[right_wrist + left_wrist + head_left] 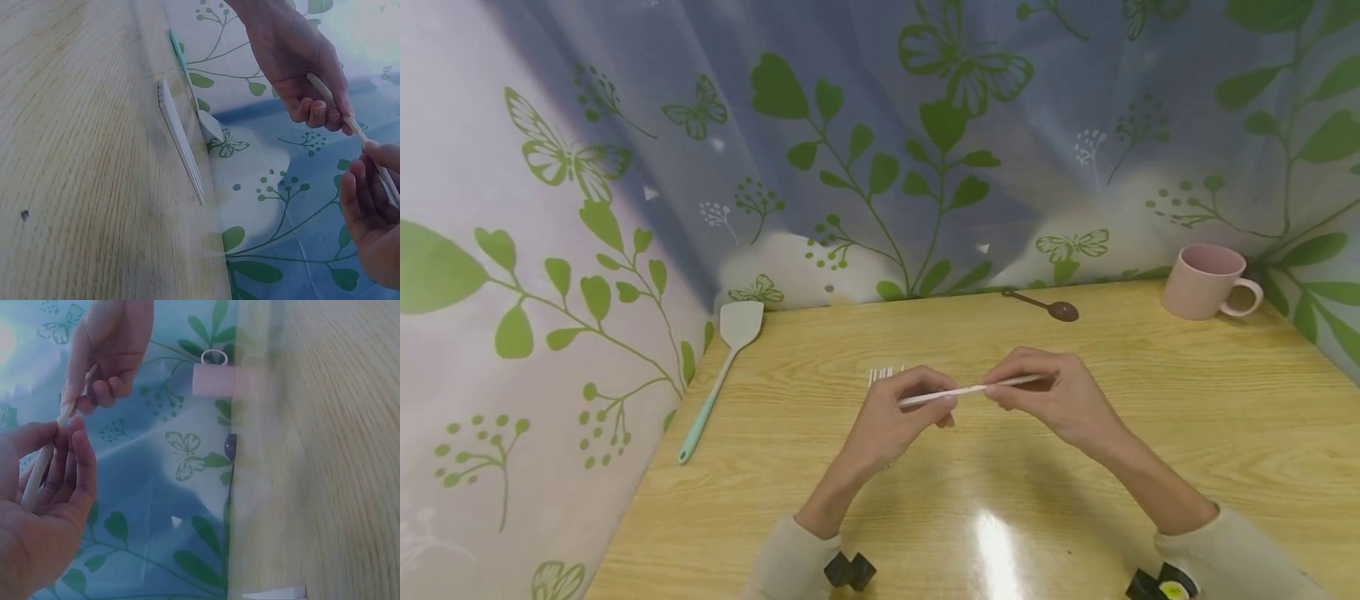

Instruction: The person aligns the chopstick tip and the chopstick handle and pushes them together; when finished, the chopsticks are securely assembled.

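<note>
A thin white stick (964, 391) is held nearly level above the table, spanning both hands. My left hand (891, 417) pinches its left part between thumb and fingers. My right hand (1071, 400) pinches the other part, its fingertips close to the left ones. Around the middle, between the fingertips, the stick looks slightly uneven; whether it is cracked or bent I cannot tell. Behind the left hand, several white sticks (882, 375) lie side by side on the table, mostly hidden in the head view. The right wrist view shows this row of sticks (180, 134) at greater length.
A spatula (721, 387) with a pale blade and green handle lies at the table's left edge. Along the back are a dark brown spoon (1060, 311) and, at the right corner, a pink mug (1197, 287). A leaf-patterned curtain (850, 200) hangs behind the wooden table (1225, 433).
</note>
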The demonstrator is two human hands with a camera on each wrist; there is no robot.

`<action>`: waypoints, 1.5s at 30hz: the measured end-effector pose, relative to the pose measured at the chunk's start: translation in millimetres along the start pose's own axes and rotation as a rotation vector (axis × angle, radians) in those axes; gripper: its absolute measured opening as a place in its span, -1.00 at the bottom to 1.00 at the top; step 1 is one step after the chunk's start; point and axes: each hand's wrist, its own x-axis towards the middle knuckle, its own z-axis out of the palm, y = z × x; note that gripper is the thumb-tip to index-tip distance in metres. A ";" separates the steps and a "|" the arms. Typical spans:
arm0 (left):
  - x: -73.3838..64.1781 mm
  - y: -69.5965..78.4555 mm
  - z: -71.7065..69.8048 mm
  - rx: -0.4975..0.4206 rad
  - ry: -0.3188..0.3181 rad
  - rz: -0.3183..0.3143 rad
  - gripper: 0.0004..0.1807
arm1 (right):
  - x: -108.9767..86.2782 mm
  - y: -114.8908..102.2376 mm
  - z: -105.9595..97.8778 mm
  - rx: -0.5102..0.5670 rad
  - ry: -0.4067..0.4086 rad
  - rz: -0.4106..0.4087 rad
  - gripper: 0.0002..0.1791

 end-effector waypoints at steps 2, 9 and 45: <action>0.6 0.5 1.1 -0.012 0.004 0.003 -0.83 | 0.2 0.4 0.5 0.024 -0.009 0.022 -0.89; 2.1 1.6 4.7 -0.032 0.024 0.006 -0.84 | 1.6 1.7 1.0 0.074 -0.051 0.077 -0.86; 3.4 -0.3 12.3 -0.025 0.081 0.030 -0.86 | 6.0 2.2 8.2 0.079 -0.099 0.063 -0.94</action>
